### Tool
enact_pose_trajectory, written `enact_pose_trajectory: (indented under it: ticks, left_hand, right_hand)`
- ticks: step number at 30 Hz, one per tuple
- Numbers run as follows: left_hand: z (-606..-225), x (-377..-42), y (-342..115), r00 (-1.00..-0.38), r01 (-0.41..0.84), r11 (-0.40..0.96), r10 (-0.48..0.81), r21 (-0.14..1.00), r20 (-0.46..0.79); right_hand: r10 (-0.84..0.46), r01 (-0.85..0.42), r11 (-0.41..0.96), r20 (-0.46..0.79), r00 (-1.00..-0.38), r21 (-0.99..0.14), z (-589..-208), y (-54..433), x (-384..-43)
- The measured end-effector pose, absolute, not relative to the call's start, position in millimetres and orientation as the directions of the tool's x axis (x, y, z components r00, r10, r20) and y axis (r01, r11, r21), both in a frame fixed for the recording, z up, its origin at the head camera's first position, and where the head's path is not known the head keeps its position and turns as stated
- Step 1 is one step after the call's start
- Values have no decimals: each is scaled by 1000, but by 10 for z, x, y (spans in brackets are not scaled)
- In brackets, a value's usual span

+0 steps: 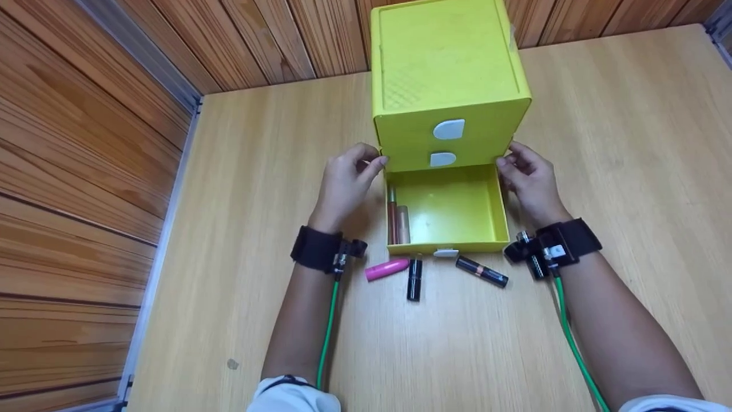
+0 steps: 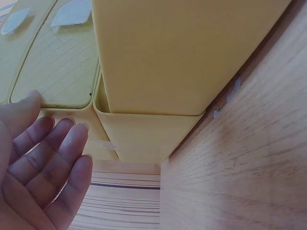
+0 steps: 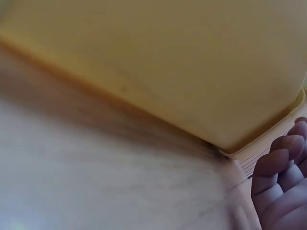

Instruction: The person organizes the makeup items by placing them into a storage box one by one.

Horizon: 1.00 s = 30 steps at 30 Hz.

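Note:
A yellow drawer box (image 1: 449,57) stands at the back of the table, its bottom drawer (image 1: 503,234) pulled out towards me. Inside that drawer, two slim cosmetic tubes lie along the left wall: a reddish tube (image 1: 392,220) and a pinkish-beige tube (image 1: 404,226). My left hand (image 1: 349,180) touches the box's left front edge, thumb at the front and loosely bent fingers along the side. At the right front edge my right hand (image 1: 532,183) rests likewise, its lower fingers (image 3: 271,163) bent beside the box.
In front of the drawer lie a pink lipstick (image 1: 387,269), a black lipstick (image 1: 414,280) and another black lipstick with a coppery band (image 1: 481,271). Two upper drawers are closed, with white tab handles (image 1: 449,129). Wood-panelled walls (image 1: 257,40) border the table at the back and left.

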<state>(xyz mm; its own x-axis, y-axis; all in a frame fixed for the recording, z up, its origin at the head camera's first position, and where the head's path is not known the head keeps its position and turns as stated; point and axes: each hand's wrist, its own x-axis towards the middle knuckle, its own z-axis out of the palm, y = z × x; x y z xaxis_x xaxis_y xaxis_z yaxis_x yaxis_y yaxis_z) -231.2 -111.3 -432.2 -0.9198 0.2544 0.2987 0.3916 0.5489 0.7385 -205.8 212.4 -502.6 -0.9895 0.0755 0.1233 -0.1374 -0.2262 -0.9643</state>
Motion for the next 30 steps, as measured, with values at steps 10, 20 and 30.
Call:
enact_pose_trajectory:
  ticks: [10,20,30]
  left_hand:
    - [-4278,-2287,-1092,-926,377,561,251,737,283]
    - [-4133,-2191,-1193,-929,371,590,227,717,293]
    - [-4093,-1934,-1526,-879,465,664,271,585,392]
  right_hand:
    - [49,-162,-84,159,-986,-983,-5083,2157,-2087]
    - [50,-112,-295,101,-994,-949,-5166,2068,-2132]
    - [40,-116,-220,109,-993,-969,-5170,2118,-2108]
